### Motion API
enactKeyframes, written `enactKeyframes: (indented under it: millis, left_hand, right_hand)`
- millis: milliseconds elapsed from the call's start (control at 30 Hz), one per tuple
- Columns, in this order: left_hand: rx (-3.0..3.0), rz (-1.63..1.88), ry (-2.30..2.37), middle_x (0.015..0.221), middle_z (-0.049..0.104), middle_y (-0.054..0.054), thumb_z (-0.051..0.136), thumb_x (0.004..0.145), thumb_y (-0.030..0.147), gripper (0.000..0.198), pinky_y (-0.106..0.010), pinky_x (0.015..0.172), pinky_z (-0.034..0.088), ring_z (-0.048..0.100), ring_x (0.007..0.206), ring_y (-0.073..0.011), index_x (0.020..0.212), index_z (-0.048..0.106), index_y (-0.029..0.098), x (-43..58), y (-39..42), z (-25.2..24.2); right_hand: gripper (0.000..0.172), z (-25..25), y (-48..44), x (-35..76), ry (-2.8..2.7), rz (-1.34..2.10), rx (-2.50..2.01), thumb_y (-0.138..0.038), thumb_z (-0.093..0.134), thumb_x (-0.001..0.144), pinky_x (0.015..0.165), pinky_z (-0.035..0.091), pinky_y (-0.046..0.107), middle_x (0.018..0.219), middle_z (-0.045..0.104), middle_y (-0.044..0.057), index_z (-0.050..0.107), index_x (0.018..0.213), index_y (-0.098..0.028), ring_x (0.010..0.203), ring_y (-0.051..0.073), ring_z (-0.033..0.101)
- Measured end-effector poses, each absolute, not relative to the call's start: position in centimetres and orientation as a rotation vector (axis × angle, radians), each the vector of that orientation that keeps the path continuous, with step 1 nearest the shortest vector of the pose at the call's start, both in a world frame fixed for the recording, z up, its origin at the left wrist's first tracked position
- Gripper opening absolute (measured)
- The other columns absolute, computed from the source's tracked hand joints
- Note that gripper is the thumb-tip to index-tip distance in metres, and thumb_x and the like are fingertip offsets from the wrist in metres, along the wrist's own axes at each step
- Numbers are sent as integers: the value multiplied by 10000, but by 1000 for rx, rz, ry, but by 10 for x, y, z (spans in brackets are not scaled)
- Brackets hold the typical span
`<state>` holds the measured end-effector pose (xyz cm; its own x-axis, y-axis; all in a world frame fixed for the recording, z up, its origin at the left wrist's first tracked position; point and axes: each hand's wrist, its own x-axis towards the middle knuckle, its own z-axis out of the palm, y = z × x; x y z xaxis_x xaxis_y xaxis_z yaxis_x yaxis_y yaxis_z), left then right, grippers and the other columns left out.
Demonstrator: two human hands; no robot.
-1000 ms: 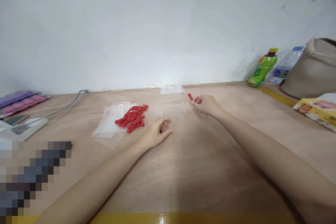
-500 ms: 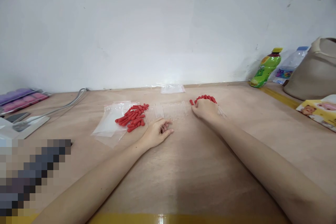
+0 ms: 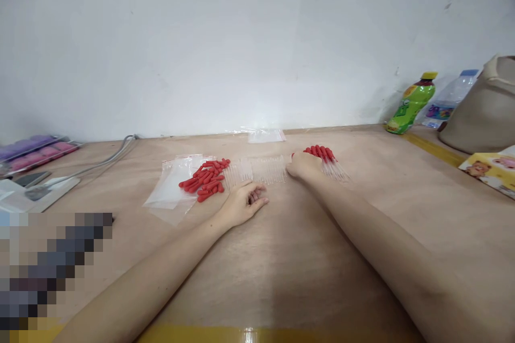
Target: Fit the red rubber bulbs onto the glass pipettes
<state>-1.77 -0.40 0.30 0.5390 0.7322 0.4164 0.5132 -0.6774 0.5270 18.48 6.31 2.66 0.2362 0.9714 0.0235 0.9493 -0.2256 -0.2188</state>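
My left hand (image 3: 244,204) rests on the table, fingers loosely curled and thumb apart, with nothing in it. Just beyond it lie rows of thin clear tubes (image 3: 269,168). A heap of red rubber bulbs (image 3: 207,177) sits to its left, partly over a clear zip bag (image 3: 163,191). My right hand (image 3: 304,165) is closed at the right end of the tubes, on a dropper whose red bulb (image 3: 293,155) peeks out above the fingers; its tube is hidden. Right beside that hand, droppers with red bulbs (image 3: 319,153) and clear tubes lie in a row.
Another clear bag (image 3: 265,135) lies against the wall. A green bottle (image 3: 412,104), a clear bottle (image 3: 453,96), a beige bag (image 3: 483,112) and a yellow printed packet (image 3: 493,171) are at right. On the left are purple and pink packs (image 3: 38,153) and a grey cable (image 3: 100,162).
My right hand has moved left, off the row of droppers and onto a single red bulb, uncovering more of the row. My left hand stays in place. The view has shifted slightly.
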Motion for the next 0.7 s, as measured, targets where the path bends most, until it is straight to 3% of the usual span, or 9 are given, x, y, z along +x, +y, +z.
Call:
enactKeyframes:
  millis: [200,367,500,700]
  left_hand:
    - [2553,903,1087,762,532,-25,528,793,297,204,-243,581,457,511,617,-106,930,568,151,-19,-7,3]
    - [2930,903,1489,798,528,-75,464,813,251,129,-371,738,424,506,820,-222,751,539,166,-41,5,16]
    - [2885,701,1963,736,499,-90,457,784,196,133,-403,694,405,504,782,-256,657,488,172,-67,19,29]
    - [2706,361,2241,687,509,-97,479,750,239,112,-359,560,387,520,659,-256,676,490,156,-77,21,34]
  right_hand:
    - [255,35,46,196,-1872,141,-2285,-259,434,795,690,387,331,911,618,168,618,888,-110,869,265,574]
    - [217,34,8,202,-2076,51,-1876,-254,360,843,642,354,277,801,608,109,537,868,-130,725,188,548]
    - [136,21,-24,205,-2294,-6,-1439,-215,367,848,646,344,253,834,570,78,485,823,-152,729,156,499]
    - [101,4,-39,204,-2339,-79,-1318,-187,417,836,652,348,267,773,549,44,490,770,-164,712,154,470]
